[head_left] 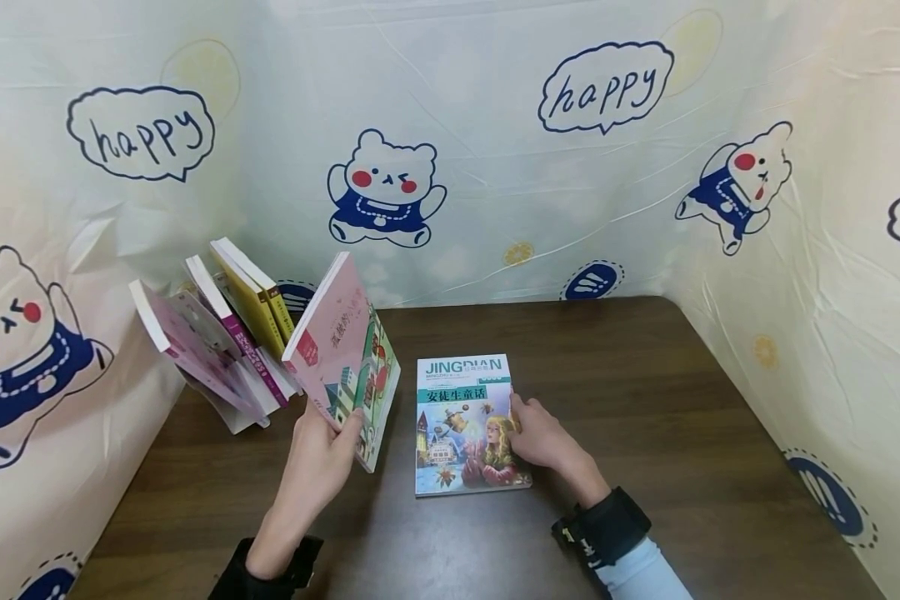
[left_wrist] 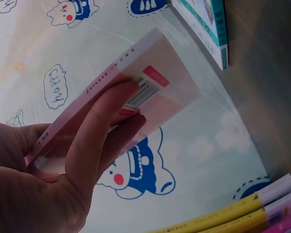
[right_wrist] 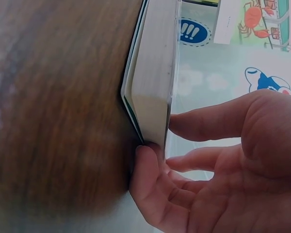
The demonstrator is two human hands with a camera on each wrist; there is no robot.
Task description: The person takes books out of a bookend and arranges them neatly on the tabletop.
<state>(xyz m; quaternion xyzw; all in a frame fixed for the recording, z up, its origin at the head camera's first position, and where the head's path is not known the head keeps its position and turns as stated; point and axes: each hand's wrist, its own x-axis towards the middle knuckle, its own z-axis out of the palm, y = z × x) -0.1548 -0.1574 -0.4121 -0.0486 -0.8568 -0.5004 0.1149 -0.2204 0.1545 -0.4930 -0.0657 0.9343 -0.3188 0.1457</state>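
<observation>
My left hand holds a pink book upright and tilted above the table, thumb on the cover with its green illustrated panel. In the left wrist view, fingers lie across the back cover beside the barcode. A blue-covered storybook titled JINGDIAN lies face up on the table, right of the pink book. At its right edge, my right hand pinches it. The right wrist view shows the thumb on one cover and a fingertip against the other, with page edges between.
Several books stand leaning at the table's back left: a pink one, a white one with a purple spine and yellow ones. A patterned cloth rises behind and beside the brown table.
</observation>
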